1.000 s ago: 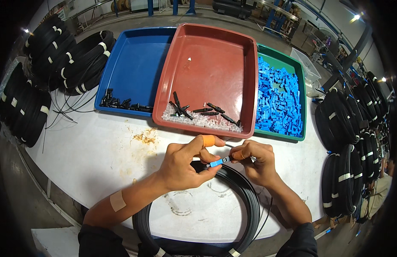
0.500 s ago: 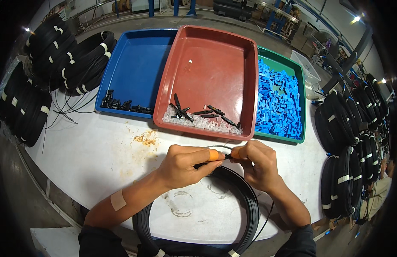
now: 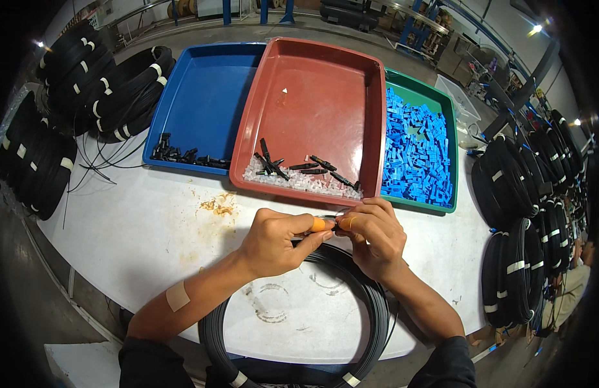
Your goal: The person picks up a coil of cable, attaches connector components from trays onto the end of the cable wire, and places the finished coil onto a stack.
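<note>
Over black coil [image 3: 380, 310], both hands [image 3: 273, 242] [image 3: 379, 242] pinched on small dark part [image 3: 335, 226]

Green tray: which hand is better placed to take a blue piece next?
Likely the right hand: it is nearer the green tray and its blue pieces. The left hand is farther over. Both pinch at a mostly hidden dark part, so neither looks free.

Three trays [image 3: 312, 110], two hands [image 3: 273, 242], two orange finger wraps [image 3: 319, 224], one forearm patch [image 3: 178, 296], one coil [image 3: 378, 310] beneath the hands
</note>
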The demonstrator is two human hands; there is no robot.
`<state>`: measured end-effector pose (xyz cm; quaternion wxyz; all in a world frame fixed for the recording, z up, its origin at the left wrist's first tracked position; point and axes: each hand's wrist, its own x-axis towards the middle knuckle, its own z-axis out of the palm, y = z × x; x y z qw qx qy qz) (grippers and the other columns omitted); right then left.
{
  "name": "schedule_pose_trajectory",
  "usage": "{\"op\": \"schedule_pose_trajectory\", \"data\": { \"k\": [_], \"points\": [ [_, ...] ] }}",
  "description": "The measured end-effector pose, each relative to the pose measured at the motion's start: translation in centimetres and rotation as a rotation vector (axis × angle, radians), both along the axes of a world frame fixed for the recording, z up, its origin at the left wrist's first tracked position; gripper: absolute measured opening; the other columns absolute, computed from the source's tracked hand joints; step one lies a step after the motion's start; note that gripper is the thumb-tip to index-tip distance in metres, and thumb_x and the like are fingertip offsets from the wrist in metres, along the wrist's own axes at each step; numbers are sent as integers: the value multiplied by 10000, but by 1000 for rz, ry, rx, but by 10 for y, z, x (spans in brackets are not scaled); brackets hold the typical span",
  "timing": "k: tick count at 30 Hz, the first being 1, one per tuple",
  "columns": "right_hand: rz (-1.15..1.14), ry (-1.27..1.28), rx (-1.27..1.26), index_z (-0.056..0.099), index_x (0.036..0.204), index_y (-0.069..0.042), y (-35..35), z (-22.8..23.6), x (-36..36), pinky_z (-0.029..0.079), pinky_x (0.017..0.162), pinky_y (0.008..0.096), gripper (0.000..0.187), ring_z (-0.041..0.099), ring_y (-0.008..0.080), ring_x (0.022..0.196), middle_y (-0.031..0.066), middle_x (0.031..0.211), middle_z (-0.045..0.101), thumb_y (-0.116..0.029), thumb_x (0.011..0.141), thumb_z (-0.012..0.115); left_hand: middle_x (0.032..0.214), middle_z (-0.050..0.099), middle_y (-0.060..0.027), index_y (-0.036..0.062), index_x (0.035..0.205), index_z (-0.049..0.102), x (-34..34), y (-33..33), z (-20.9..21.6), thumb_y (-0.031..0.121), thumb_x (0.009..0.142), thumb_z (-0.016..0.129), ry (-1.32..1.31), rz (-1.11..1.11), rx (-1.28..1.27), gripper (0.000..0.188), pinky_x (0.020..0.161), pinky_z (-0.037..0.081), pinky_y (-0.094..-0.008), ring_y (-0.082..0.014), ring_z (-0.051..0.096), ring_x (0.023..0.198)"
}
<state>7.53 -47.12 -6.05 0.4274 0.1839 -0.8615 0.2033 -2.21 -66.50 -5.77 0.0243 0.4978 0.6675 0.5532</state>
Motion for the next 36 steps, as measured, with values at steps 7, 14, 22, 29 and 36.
{"op": "schedule_pose_trajectory", "data": {
  "k": [7,14,22,29,36],
  "points": [
    [190,-1016,-683,685,921,40,12,31,9,557,830,327,106,717,226,876,143,866,736,11,862,767,760,747,-141,-23,869,750,-1,0,-3,-9,806,803,563,-110,129,84,544,587,-306,-227,717,581],
    [114,-400,-287,704,934,-13,0,26,11,551,775,358,133,705,259,861,107,934,742,-6,829,786,827,764,-170,-29,866,756,-2,1,-2,-4,808,805,210,-16,127,80,592,610,-276,-225,748,641],
    [13,-438,-213,717,853,-2,-4,21,20,536,712,344,162,702,271,765,145,849,746,106,739,757,892,777,-156,-40,881,754,-3,-1,0,-9,804,787,504,-82,57,89,681,646,-294,-203,772,748],
    [200,-921,-546,707,884,19,14,37,11,557,771,332,192,715,175,819,107,878,766,1,762,854,910,777,-135,-20,868,745,0,0,-5,-6,779,795,703,-83,112,103,678,643,-292,-194,756,707],
    [95,-142,-95,685,891,-6,2,20,8,536,695,345,298,705,256,782,119,883,745,94,631,790,804,770,-127,-34,935,770,5,1,-1,30,850,789,130,-7,166,108,553,575,-267,-181,733,619]
  ]
}}
